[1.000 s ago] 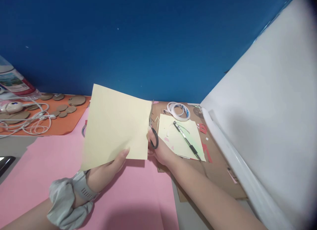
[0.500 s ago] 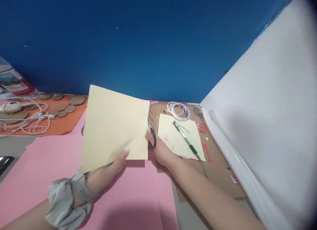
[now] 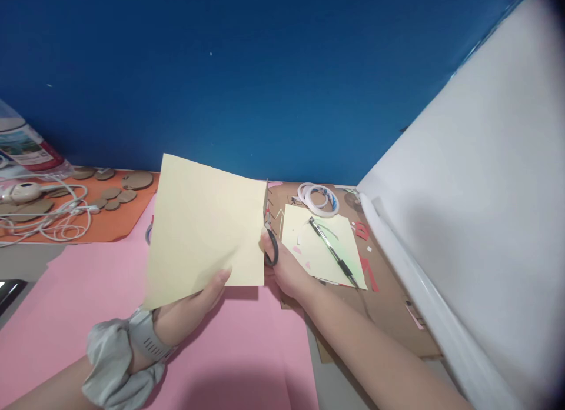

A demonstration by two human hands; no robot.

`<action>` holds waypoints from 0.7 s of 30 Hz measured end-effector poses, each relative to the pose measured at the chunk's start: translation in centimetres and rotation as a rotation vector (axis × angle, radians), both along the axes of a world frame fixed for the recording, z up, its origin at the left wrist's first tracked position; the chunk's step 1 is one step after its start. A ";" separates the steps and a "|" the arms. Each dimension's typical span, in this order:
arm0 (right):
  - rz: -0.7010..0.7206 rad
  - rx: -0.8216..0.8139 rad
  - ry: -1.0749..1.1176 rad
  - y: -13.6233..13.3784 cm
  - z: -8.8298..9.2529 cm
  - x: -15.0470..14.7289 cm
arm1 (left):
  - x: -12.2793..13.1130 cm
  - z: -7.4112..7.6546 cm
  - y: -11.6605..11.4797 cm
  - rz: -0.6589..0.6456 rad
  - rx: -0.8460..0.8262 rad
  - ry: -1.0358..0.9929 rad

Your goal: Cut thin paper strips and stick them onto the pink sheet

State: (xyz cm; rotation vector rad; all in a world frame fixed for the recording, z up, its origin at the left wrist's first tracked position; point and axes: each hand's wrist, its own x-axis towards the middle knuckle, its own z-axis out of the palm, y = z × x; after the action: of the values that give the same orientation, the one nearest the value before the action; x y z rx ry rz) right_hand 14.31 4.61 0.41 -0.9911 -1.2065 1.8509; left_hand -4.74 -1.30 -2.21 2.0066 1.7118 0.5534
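Observation:
A pale yellow sheet of paper (image 3: 207,222) is held up in front of me, tilted toward my view. My left hand (image 3: 203,298) grips its lower edge, thumb on the front face and fingers hidden behind. My right hand (image 3: 280,263) is closed on a pair of scissors (image 3: 272,248) with dark handles. The blades stand along the sheet's right edge, pointing away from me and partly hidden by the paper. Under both hands lies a large pink sheet (image 3: 247,345).
Right of the scissors, a pen (image 3: 333,251) lies on another yellow sheet (image 3: 300,222) atop brown cardboard (image 3: 388,304). Tape rolls (image 3: 324,201) sit behind it. At left are white earphones (image 3: 66,204), cardboard discs (image 3: 136,179) on orange paper (image 3: 128,219), and a bottle (image 3: 33,145). A white panel (image 3: 485,163) stands right.
The scissor blades look slightly closer together along the sheet's right edge. Both hands and the paper stay almost in place; the whole view shifts very slightly.

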 end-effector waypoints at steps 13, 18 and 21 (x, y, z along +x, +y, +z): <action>0.023 -0.049 0.041 0.2 -0.5 0.2 | 0.0 0.1 0.0 0.036 0.000 0.035; 0.011 -0.063 0.072 0.3 -0.6 0.1 | 0.1 0.1 0.0 0.042 -0.007 0.031; 0.016 -0.061 0.096 0.3 -0.7 0.1 | 0.2 0.2 0.0 0.067 -0.009 -0.003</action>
State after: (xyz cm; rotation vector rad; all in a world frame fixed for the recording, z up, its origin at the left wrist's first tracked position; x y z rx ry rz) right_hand 14.38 4.88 -0.30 -0.9166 -1.1105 1.9353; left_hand -4.58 -1.33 -2.06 1.9473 1.7824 0.5692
